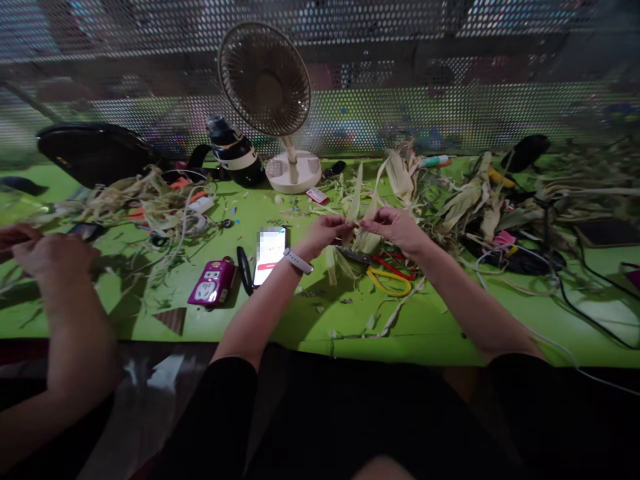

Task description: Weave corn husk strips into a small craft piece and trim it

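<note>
Both hands pinch one pale dry corn husk strip (356, 208) over green bench (430, 327).
Left hand (327, 232) & right hand (395, 227) closed on it; looks light, brittle, best held near ends.

A bright green surface (440, 327) runs the full width, littered with dry corn husks (470, 193). The white desk fan (280, 100) stands at the back. In front of the fan lies a lit phone (271, 253); left of that phone sits a purple power strip (213, 283). Right of the fan's front, yellow scissors (387, 283) lie flat. Left of the fan, a black bottle (234, 157) leans.
</note>
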`<state>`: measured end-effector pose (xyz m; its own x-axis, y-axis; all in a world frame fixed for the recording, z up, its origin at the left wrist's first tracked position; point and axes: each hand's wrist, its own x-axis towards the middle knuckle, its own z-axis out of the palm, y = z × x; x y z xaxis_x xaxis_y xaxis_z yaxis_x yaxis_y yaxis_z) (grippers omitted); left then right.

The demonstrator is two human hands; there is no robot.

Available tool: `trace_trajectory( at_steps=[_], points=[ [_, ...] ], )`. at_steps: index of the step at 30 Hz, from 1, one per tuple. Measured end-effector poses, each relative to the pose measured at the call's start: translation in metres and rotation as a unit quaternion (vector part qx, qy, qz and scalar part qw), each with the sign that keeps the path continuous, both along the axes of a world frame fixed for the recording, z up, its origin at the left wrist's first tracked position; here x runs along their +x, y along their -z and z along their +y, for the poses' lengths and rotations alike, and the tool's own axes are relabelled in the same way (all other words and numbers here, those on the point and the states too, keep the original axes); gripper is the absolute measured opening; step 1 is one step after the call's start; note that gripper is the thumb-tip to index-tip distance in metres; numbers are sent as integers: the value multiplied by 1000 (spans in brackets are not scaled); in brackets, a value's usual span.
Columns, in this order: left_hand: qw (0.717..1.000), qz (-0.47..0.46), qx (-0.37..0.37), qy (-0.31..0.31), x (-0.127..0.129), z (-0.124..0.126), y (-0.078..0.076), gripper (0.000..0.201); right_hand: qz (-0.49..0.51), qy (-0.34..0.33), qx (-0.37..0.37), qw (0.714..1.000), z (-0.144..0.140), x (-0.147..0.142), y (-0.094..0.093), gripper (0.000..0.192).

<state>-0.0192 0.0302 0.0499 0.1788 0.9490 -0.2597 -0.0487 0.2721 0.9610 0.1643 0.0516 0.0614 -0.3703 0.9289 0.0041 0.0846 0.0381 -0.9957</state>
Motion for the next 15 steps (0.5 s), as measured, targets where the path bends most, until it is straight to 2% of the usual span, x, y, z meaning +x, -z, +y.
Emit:
trace_trajectory(
  at_steps=[4, 7, 10, 15],
  points=[
    [1000, -17, 20, -3, 9, -6, 8, 33, -6, -12, 68, 998, -4, -5, 8, 42],
    [999, -24, 33, 11, 12, -11, 9, 29, -4, -23, 28, 999, -5, -7, 12, 44],
    [997, -41, 33, 49, 9, -14, 9, 21, -13, 2, 10, 1000, -4, -6, 13, 46],
    [988, -137, -63, 32, -2, -17, 8, 24, -27, 13, 39, 999, -5, -7, 11, 42]
  ],
)
